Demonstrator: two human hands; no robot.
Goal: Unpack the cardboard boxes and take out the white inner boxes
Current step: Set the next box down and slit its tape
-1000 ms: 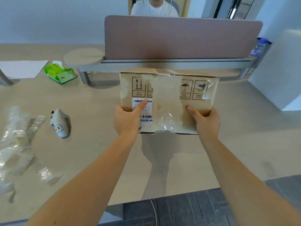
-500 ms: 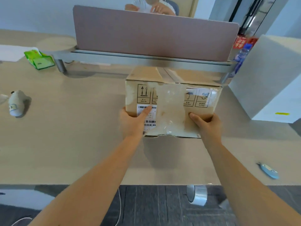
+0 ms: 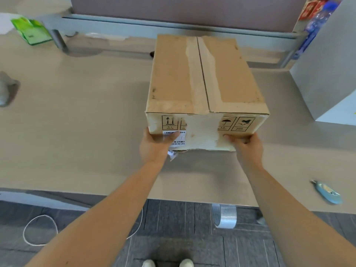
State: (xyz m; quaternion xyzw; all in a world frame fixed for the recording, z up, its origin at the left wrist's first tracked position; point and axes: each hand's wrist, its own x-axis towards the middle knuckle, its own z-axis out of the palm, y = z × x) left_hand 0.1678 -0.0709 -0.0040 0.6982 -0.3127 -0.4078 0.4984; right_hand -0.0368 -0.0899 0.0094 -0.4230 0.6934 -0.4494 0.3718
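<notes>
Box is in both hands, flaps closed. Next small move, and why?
Probably set the cardboard box flat on the desk and free the right hand to fetch the blue cutter. Both hands, left hand included, grip its near lower corners, so neither can work the top, where the flaps lie closed and a tape strip runs along the centre seam.

The brown rectangular cardboard box (image 3: 204,79) bears black handling symbols and a white barcode label. The desk (image 3: 77,122) is pale beige wood-grain. A bright green packet (image 3: 30,31) lies far left; a light blue cutter (image 3: 327,192) lies right.
</notes>
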